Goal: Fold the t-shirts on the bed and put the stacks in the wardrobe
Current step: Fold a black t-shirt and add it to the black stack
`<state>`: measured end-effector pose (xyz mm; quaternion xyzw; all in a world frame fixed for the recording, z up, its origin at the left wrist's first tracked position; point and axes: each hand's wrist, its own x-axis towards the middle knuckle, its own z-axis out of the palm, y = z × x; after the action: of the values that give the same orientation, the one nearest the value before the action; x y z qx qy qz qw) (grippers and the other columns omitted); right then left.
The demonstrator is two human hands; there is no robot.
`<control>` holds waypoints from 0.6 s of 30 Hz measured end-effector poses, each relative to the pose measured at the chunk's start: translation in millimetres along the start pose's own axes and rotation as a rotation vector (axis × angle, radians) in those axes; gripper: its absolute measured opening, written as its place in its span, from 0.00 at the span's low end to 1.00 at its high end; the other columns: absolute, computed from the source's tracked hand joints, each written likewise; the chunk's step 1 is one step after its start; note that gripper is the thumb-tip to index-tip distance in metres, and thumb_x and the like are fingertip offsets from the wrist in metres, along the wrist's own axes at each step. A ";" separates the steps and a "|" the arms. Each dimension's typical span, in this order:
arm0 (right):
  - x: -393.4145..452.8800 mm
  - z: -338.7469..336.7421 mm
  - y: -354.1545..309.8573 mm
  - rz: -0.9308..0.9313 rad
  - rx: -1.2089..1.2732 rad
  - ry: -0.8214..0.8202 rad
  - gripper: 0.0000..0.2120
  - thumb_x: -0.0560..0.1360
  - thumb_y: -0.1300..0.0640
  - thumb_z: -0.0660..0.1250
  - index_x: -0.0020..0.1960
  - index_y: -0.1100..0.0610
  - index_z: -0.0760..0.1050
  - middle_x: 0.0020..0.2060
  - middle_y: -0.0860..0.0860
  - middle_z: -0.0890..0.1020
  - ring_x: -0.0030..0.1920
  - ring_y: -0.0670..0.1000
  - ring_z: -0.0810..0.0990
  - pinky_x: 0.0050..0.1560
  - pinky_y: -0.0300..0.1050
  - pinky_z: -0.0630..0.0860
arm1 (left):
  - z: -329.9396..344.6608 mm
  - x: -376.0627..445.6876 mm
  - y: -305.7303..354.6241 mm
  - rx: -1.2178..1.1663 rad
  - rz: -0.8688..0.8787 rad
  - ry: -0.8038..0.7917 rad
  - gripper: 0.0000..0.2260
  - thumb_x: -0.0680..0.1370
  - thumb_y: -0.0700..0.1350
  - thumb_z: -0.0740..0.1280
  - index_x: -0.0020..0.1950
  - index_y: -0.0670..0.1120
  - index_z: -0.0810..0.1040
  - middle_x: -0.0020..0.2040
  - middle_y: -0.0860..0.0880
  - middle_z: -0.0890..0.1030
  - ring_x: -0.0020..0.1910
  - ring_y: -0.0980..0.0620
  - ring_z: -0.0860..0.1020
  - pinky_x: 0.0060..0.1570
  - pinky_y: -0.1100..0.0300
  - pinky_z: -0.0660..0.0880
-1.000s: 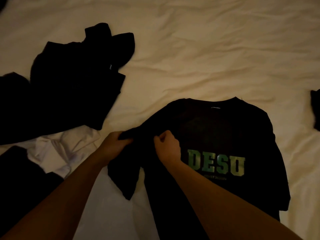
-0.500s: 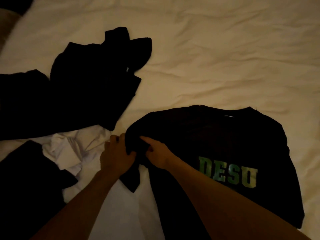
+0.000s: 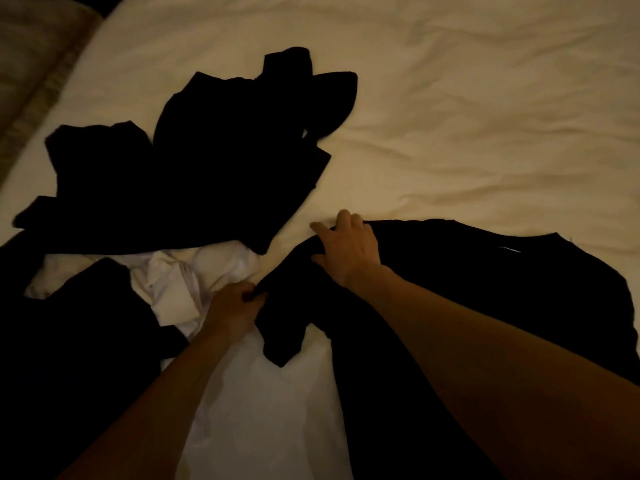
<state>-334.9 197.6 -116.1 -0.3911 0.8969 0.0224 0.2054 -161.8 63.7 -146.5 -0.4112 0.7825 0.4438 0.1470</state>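
a cream bed sheet (image 3: 467,109) is lying wrinkled under dim light. dark garments (image 3: 207,168) and a white garment (image 3: 194,282) are lying at left. a black t-shirt (image 3: 502,299) is lying at right; the left hand (image 3: 230,311) is pinching its sleeve, the right hand (image 3: 349,251) is pressing its shoulder with spread fingers.

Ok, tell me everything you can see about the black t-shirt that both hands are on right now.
The black t-shirt is soft dark fabric, lying mostly flat on the cream bedsheet, collar away from the person with a small pale neck label showing. Its sleeve is bunched and rumpled. The left hand pinches the sleeve edge; the right hand rests on the shoulder. The right forearm covers its middle.
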 end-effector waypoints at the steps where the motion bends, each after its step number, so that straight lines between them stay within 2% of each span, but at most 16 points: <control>1: 5.1 -2.1 -1.2 -0.060 -0.070 -0.002 0.26 0.79 0.43 0.61 0.75 0.47 0.62 0.66 0.60 0.64 0.65 0.62 0.65 0.62 0.54 0.65 | -3.1 4.0 -1.6 -0.135 -0.012 0.044 0.09 0.81 0.47 0.67 0.45 0.43 0.79 0.39 0.47 0.80 0.43 0.44 0.80 0.38 0.61 0.74; 2: 9.0 -3.4 -2.7 -0.114 -0.109 -0.009 0.24 0.79 0.44 0.61 0.74 0.47 0.64 0.67 0.60 0.63 0.65 0.63 0.63 0.63 0.55 0.64 | -6.3 7.8 -0.4 -0.295 -0.023 0.096 0.08 0.81 0.47 0.67 0.46 0.44 0.80 0.42 0.44 0.82 0.45 0.42 0.81 0.42 0.56 0.76; 4: 13.9 -2.8 -4.4 -0.141 -0.069 -0.039 0.19 0.79 0.47 0.62 0.69 0.48 0.69 0.66 0.59 0.64 0.65 0.63 0.63 0.64 0.57 0.62 | -17.0 12.6 10.8 -0.633 -0.028 0.149 0.06 0.80 0.48 0.67 0.50 0.47 0.82 0.46 0.43 0.83 0.43 0.45 0.82 0.39 0.54 0.77; 6: 18.4 -2.0 -1.9 -0.040 0.150 -0.048 0.16 0.78 0.49 0.64 0.65 0.51 0.71 0.63 0.58 0.68 0.64 0.62 0.65 0.64 0.57 0.62 | -28.9 16.7 26.3 -0.919 0.020 0.140 0.08 0.81 0.49 0.66 0.56 0.49 0.81 0.49 0.47 0.84 0.44 0.50 0.83 0.36 0.59 0.78; 8: 23.1 -6.3 4.2 0.067 0.420 -0.046 0.14 0.79 0.51 0.63 0.61 0.56 0.70 0.58 0.57 0.73 0.61 0.61 0.70 0.60 0.56 0.65 | -36.4 18.9 38.5 -1.078 0.061 0.029 0.11 0.81 0.52 0.63 0.59 0.51 0.80 0.50 0.51 0.85 0.49 0.52 0.83 0.42 0.60 0.80; 10: 25.6 -9.7 9.7 0.077 0.530 -0.072 0.11 0.81 0.52 0.61 0.58 0.58 0.67 0.53 0.55 0.77 0.57 0.60 0.75 0.53 0.53 0.65 | -32.4 20.0 34.8 -0.934 0.060 -0.050 0.14 0.78 0.55 0.67 0.61 0.50 0.80 0.54 0.49 0.85 0.55 0.49 0.82 0.52 0.56 0.78; 12: 27.9 -9.7 11.1 0.043 0.438 -0.062 0.09 0.81 0.54 0.59 0.58 0.58 0.67 0.53 0.56 0.79 0.54 0.61 0.76 0.50 0.51 0.62 | -24.1 20.8 18.3 -0.572 0.008 -0.010 0.17 0.73 0.51 0.76 0.59 0.47 0.80 0.57 0.45 0.83 0.58 0.45 0.81 0.59 0.50 0.76; 13: 28.7 -8.8 11.2 0.038 0.386 -0.045 0.10 0.81 0.54 0.60 0.59 0.58 0.67 0.54 0.56 0.78 0.55 0.61 0.76 0.50 0.52 0.62 | -19.9 23.7 9.3 -0.454 -0.037 0.027 0.16 0.72 0.48 0.77 0.56 0.45 0.79 0.56 0.42 0.83 0.58 0.42 0.80 0.59 0.48 0.76; 16: 30.4 -6.3 8.7 0.029 0.363 0.022 0.18 0.80 0.51 0.62 0.67 0.56 0.66 0.59 0.57 0.74 0.59 0.61 0.73 0.56 0.55 0.67 | -15.8 29.6 3.7 -0.482 -0.060 0.108 0.02 0.78 0.41 0.71 0.49 0.44 0.79 0.51 0.40 0.83 0.55 0.39 0.80 0.52 0.51 0.74; 18: 27.5 -5.1 4.7 0.024 0.368 0.063 0.25 0.80 0.49 0.63 0.73 0.56 0.63 0.64 0.58 0.70 0.63 0.61 0.69 0.61 0.57 0.68 | -15.7 30.1 10.6 -0.603 0.000 0.134 0.05 0.80 0.41 0.68 0.50 0.51 0.80 0.49 0.47 0.83 0.53 0.44 0.80 0.52 0.53 0.74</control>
<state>-356.8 180.8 -122.6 -0.3367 0.8965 -0.1517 0.2448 -186.5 38.3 -149.5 -0.4647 0.6235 0.6278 -0.0337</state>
